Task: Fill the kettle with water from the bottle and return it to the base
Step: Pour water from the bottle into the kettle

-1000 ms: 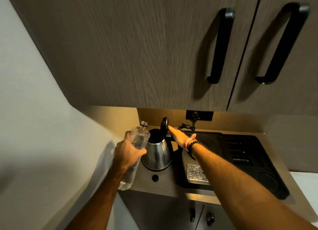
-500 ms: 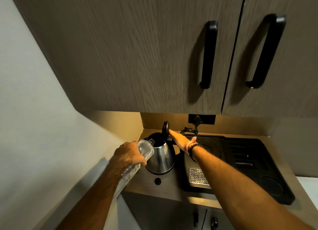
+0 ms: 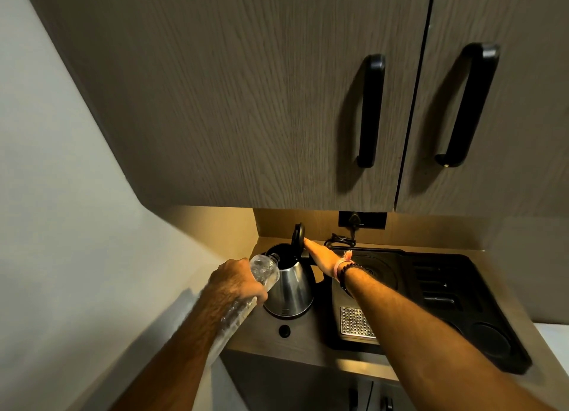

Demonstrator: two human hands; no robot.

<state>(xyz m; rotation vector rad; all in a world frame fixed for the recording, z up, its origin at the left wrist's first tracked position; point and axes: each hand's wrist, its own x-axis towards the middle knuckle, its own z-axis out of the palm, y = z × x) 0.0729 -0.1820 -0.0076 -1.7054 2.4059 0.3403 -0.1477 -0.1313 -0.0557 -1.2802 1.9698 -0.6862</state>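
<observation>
The left hand (image 3: pixel 237 283) wraps tight around the tipped bottle (image 3: pixel 260 275) at the kettle (image 3: pixel 289 290). The right hand (image 3: pixel 321 256) fingers stretch out straight, touching the lid (image 3: pixel 298 236).

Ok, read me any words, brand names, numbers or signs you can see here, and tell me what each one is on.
None can be read.
Clear bottle in the left hand: no label shows.
Steel kettle, its lid held up by the right hand: a small dark mark low on the body, too small to read.
Black tray and cabinet doors: no lettering.
</observation>
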